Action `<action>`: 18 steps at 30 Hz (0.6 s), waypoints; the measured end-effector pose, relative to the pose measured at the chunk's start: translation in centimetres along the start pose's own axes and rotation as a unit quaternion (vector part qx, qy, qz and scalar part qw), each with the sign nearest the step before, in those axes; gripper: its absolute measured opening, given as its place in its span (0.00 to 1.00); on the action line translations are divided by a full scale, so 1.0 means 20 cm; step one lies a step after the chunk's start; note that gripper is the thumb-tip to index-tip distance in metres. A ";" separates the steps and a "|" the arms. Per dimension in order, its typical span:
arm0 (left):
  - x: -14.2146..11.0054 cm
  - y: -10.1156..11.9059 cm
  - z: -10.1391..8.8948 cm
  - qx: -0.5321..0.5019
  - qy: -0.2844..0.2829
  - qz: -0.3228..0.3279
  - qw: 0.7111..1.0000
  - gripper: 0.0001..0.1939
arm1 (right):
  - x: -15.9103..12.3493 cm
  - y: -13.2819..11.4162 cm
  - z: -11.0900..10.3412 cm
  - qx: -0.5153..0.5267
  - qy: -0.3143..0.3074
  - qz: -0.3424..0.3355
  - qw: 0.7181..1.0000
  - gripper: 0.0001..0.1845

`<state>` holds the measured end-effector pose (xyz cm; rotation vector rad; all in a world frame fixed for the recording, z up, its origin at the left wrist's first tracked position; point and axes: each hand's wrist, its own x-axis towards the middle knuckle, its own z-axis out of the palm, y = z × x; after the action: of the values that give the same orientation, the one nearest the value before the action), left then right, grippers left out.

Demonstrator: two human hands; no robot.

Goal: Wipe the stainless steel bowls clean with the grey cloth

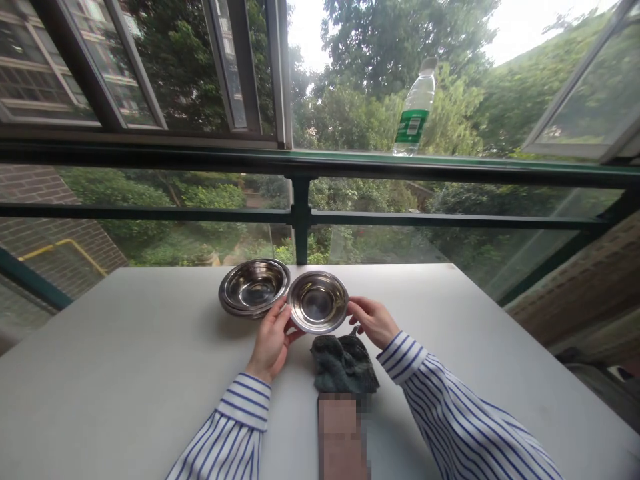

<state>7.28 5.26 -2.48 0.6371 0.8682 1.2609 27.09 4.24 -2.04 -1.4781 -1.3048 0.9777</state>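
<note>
A shiny metal bowl (319,303) is held between my two hands, above the far half of the white table. My left hand (273,339) grips its left and lower rim, the fingers reaching underneath. At the right rim, the fingers of my right hand (373,320) close on the edge. Just left of this bowl stands a stack of metal bowls (254,287), nested in each other and close to my left fingertips. Below the held bowl lies a crumpled dark grey-green cloth (343,365), near my right hand.
The white table (135,380) ends at a green railing (300,220) by open windows. A clear plastic bottle with a green label (413,123) stands on the sill at the back right. A pixelated patch covers the front middle of the table.
</note>
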 end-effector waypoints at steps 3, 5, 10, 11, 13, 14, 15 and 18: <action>0.00 0.00 0.01 0.005 0.005 -0.002 1.000 0.14 | -0.01 0.00 -0.01 0.034 0.006 0.004 0.999 0.15; 0.00 -0.01 0.03 0.012 0.013 -0.003 1.000 0.15 | -0.01 0.00 -0.02 0.053 0.010 0.007 0.999 0.15; 0.00 -0.01 0.08 0.048 0.019 -0.008 0.999 0.17 | 0.00 0.01 -0.06 0.085 0.023 0.021 0.996 0.15; 0.00 -0.01 0.10 0.057 0.019 -0.010 0.998 0.16 | 0.00 0.01 -0.07 0.088 0.028 0.025 0.995 0.15; -0.01 -0.02 0.13 0.075 0.019 -0.015 0.997 0.16 | 0.00 0.02 -0.09 0.093 0.038 0.034 0.994 0.15; -0.01 -0.03 0.15 0.084 0.018 -0.018 0.996 0.16 | 0.00 0.02 -0.11 0.094 0.044 0.039 0.994 0.15; -0.01 -0.04 0.18 0.095 0.016 -0.020 0.995 0.16 | 0.00 0.03 -0.13 0.095 0.051 0.045 0.993 0.15; 0.00 -0.07 0.26 0.135 -0.003 -0.028 0.990 0.15 | 0.01 0.05 -0.20 0.094 0.077 0.063 0.991 0.14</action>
<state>12.47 5.28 -0.89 0.8255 1.0540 1.0997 31.21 3.88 -1.88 -1.4715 -0.9906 1.0164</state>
